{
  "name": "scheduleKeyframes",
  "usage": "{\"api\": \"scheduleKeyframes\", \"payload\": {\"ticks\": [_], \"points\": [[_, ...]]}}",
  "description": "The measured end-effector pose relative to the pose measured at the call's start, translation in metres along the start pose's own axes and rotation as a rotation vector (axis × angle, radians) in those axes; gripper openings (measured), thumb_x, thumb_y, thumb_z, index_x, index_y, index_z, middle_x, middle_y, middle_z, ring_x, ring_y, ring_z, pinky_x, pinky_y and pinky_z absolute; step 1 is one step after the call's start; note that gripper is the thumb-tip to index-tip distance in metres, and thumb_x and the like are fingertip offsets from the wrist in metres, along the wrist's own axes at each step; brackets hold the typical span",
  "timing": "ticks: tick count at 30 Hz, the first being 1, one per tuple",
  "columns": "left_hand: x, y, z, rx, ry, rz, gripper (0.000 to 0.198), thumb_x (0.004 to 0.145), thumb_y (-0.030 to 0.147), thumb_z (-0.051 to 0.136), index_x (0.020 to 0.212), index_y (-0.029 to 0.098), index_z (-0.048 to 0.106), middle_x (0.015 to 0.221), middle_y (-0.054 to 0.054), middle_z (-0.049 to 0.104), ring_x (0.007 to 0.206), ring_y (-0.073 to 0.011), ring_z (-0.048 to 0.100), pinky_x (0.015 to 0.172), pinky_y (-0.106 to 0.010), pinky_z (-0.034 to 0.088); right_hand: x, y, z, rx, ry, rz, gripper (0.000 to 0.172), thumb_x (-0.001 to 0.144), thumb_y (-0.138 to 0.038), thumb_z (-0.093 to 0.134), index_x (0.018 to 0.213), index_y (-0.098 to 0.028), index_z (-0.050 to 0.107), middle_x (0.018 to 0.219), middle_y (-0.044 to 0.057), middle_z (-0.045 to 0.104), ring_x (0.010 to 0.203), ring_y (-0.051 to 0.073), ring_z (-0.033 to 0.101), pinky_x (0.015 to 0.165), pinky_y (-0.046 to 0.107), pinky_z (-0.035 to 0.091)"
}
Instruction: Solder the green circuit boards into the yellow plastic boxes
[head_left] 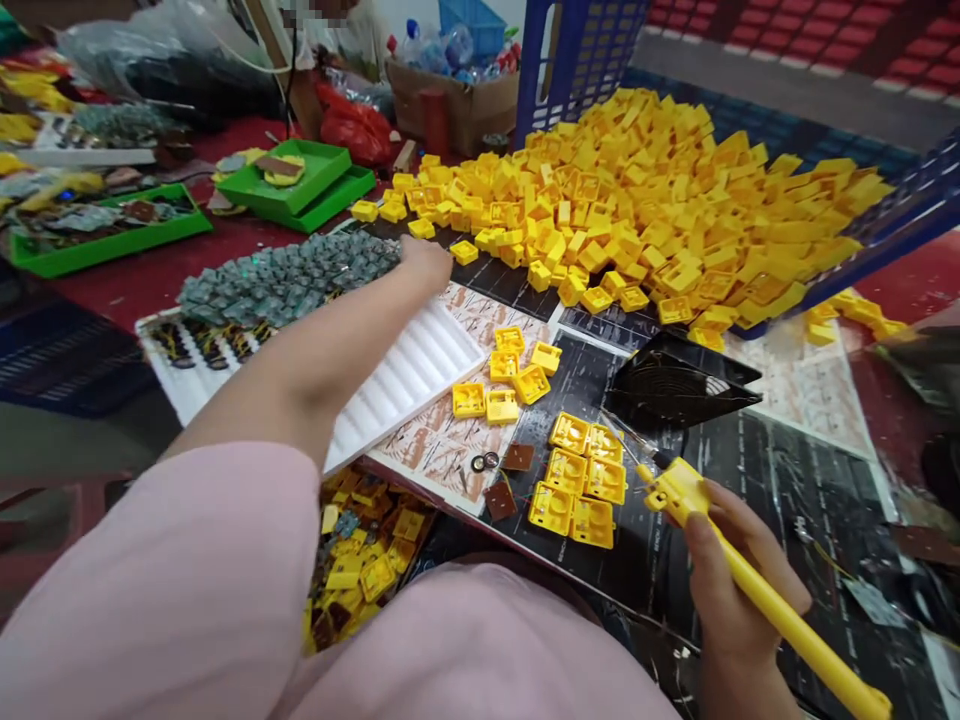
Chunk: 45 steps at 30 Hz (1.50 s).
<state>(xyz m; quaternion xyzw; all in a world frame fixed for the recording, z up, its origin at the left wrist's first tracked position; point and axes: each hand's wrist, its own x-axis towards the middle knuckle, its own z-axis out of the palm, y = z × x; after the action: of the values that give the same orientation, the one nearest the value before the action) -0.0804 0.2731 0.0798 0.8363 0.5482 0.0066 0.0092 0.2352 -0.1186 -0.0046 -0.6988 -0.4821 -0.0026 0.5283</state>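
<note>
And here's the left hand, stretched right out to the far end of the grey cube-shaped parts, close to the spilled yellow cases; its fingertips are turned away, so from where I stand I can't tell whether it has hold of anything. The right hand, now, that's clear: fingers wrapped firmly round a yellow tool, a soldering iron by the look of it, its slim metal tip slanting over the open yellow cases.

Six of those lie in a tidy block, two across and three down, hollows facing up, small metal bits glinting in some. No grey part sits in them, so I'd call this batch only partly done. Just beyond, six more loose cases lie scattered, apparently waiting.

What's left? Plenty! The blue crate has a great heap of yellow cases pouring out of its mouth, and grey parts crowd one side of the white foam tray; its ridges show on the other. Down below the table edge, a jumble of yellow pieces mixes with brown bits; possibly the output, though I can't be sure. Two brown boards lie beside the batch.
</note>
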Motion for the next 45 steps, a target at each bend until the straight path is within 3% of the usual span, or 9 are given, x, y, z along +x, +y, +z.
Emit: {"api": "scheduleKeyframes", "payload": {"ticks": [5, 10, 15, 19, 24, 30, 38, 42, 45], "points": [[-0.069, -0.018, -0.03, -0.007, 0.146, -0.171, 0.098, 0.089, 0.079, 0.001, 0.129, 0.02, 0.067, 0.122, -0.004, 0.073, 0.108, -0.0258, 0.051, 0.088, -0.044, 0.033, 0.009, -0.01, 0.004, 0.037, -0.002, -0.079, 0.034, 0.083, -0.047, 0.083, 0.104, -0.021, 0.08, 0.089, 0.006, 0.08, 0.063, 0.02, 0.075, 0.056, 0.027, 0.064], [-0.117, -0.022, -0.034, -0.033, 0.226, -0.273, 0.1, 0.094, 0.072, -0.009, 0.143, 0.022, 0.061, 0.112, 0.001, 0.075, 0.108, -0.028, 0.05, 0.092, -0.044, 0.033, 0.009, -0.014, 0.009, 0.063, -0.013, -0.116, 0.035, 0.084, -0.047, 0.082, 0.107, -0.021, 0.079, 0.09, 0.005, 0.08, 0.065, 0.02, 0.075, 0.057, 0.025, 0.063], [-0.108, -0.021, -0.037, -0.038, 0.069, -0.167, 0.095, 0.078, 0.097, 0.023, 0.135, 0.036, 0.068, 0.11, 0.01, 0.075, 0.11, -0.0229, 0.048, 0.095, -0.037, 0.036, -0.005, -0.005, 0.001, 0.061, -0.014, -0.03, 0.039, 0.08, -0.05, 0.084, 0.108, -0.022, 0.079, 0.097, 0.007, 0.08, 0.072, 0.024, 0.076, 0.067, 0.033, 0.066], [-0.094, -0.022, -0.028, 0.016, -0.036, -0.107, 0.089, 0.065, 0.096, 0.049, 0.119, 0.031, 0.076, 0.099, 0.0, 0.078, 0.106, -0.027, 0.054, 0.093, -0.041, 0.036, -0.015, 0.008, -0.011, 0.051, -0.018, 0.068, 0.044, 0.08, -0.052, 0.085, 0.11, -0.02, 0.078, 0.102, 0.008, 0.08, 0.077, 0.024, 0.078, 0.069, 0.031, 0.065], [-0.088, -0.021, -0.006, 0.207, -0.154, -0.113, 0.059, 0.085, 0.063, 0.064, 0.122, 0.019, 0.072, 0.116, -0.016, 0.075, 0.114, -0.0381, 0.059, 0.098, -0.049, 0.035, -0.012, 0.006, -0.011, 0.029, -0.023, 0.035, 0.045, 0.081, -0.055, 0.084, 0.109, -0.019, 0.079, 0.097, 0.007, 0.081, 0.072, 0.022, 0.077, 0.066, 0.028, 0.063], [-0.1, -0.021, -0.004, 0.168, -0.168, -0.011, 0.03, 0.099, 0.031, 0.057, 0.113, 0.011, 0.075, 0.117, -0.01, 0.074, 0.105, -0.0193, 0.056, 0.103, -0.036, 0.028, -0.005, -0.004, -0.002, -0.031, -0.062, -0.073, 0.042, 0.086, -0.055, 0.079, 0.111, -0.021, 0.078, 0.094, 0.004, 0.081, 0.07, 0.019, 0.076, 0.066, 0.024, 0.061], [-0.109, -0.033, -0.019, 0.03, 0.214, -0.219, 0.056, 0.11, 0.029, 0.015, 0.134, 0.003, 0.058, 0.125, -0.012, 0.069, 0.104, -0.0212, 0.053, 0.104, -0.039, 0.035, -0.009, 0.002, 0.003, 0.027, -0.04, -0.048, 0.042, 0.085, -0.049, 0.083, 0.115, -0.02, 0.078, 0.101, 0.006, 0.08, 0.075, 0.021, 0.077, 0.07, 0.029, 0.063], [-0.104, -0.043, -0.027, -0.106, 0.44, -0.252, 0.053, 0.11, 0.043, 0.021, 0.132, 0.01, 0.057, 0.13, -0.011, 0.065, 0.116, -0.0221, 0.054, 0.111, -0.04, 0.038, -0.005, -0.003, 0.005, 0.126, 0.016, -0.123, 0.056, 0.09, -0.059, 0.074, 0.125, -0.016, 0.073, 0.104, 0.01, 0.08, 0.078, 0.026, 0.078, 0.068, 0.036, 0.065], [-0.107, -0.027, -0.031, -0.475, 0.643, -0.058, 0.058, 0.104, 0.068, 0.038, 0.113, 0.017, 0.062, 0.115, -0.009, 0.069, 0.11, -0.0223, 0.058, 0.107, -0.041, 0.046, 0.003, -0.019, 0.006, 0.132, -0.09, -0.291, 0.053, 0.101, -0.057, 0.06, 0.133, -0.016, 0.069, 0.084, 0.006, 0.079, 0.072, 0.023, 0.078, 0.062, 0.031, 0.063]]}}
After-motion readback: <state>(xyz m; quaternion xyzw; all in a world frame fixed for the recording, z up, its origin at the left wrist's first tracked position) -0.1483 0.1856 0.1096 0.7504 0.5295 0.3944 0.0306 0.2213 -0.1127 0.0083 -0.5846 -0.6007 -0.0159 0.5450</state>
